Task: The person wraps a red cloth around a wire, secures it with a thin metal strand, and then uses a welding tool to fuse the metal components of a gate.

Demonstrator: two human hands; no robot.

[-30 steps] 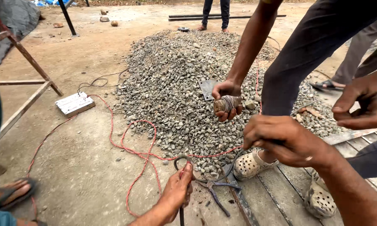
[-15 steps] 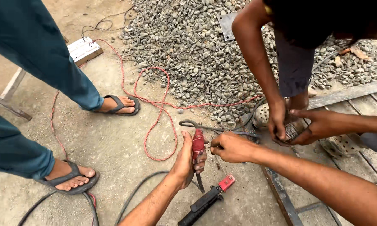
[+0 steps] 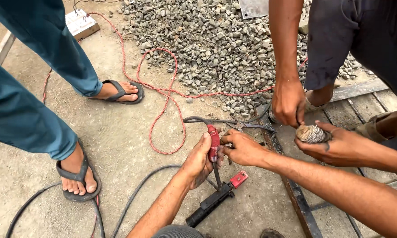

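My left hand (image 3: 199, 161) comes up from the bottom edge and is closed around red-handled pliers (image 3: 214, 142), held upright over the concrete floor. My right hand (image 3: 243, 149) reaches in from the right, and its fingertips pinch the same red handle from the other side. Just right of it, another person's hand (image 3: 339, 143) holds a small coil of binding wire (image 3: 312, 133). A standing person's hand (image 3: 288, 102) touches that coil from above.
A black electrode holder with a red clamp (image 3: 217, 199) lies below my hands. Red cable (image 3: 165, 94) loops across the floor beside a gravel pile (image 3: 216, 44). Black hoses (image 3: 136, 194), a steel frame (image 3: 295, 198), a white socket box (image 3: 80, 23) and sandalled feet (image 3: 77, 176) surround the spot.
The view has dropped from the gravel pile to the floor. My left hand has picked up the red-handled pliers, and my right hand has come in to pinch them.
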